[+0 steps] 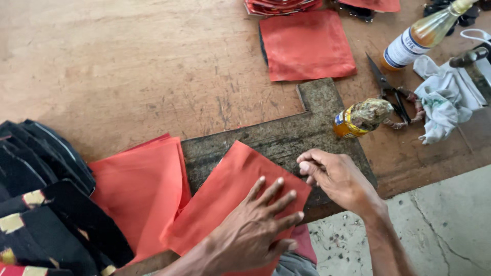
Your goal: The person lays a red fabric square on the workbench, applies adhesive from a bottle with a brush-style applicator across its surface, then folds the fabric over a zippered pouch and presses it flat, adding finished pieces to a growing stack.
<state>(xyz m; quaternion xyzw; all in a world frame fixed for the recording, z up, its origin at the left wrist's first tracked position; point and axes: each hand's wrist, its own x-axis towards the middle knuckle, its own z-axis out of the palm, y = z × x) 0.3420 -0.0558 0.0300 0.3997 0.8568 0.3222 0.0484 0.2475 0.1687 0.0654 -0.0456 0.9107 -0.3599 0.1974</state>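
Left hand (255, 225) flat on red cloth (225, 204), right hand (337, 179) beside

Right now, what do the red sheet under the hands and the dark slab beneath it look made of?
Red sheet: likely thin woven cloth, matte, with soft creases and a folded corner. Dark slab: hard and flat, scuffed and stained; metal or stone, cannot tell.

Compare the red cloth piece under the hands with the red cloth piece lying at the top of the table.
The red piece under the hands lies turned at an angle on the dark work board; the red piece at the top lies nearly square to the table edge on bare wood. The left hand presses the first flat and the right hand is at its corner; the other is untouched. Both are flat, roughly square and the same red.
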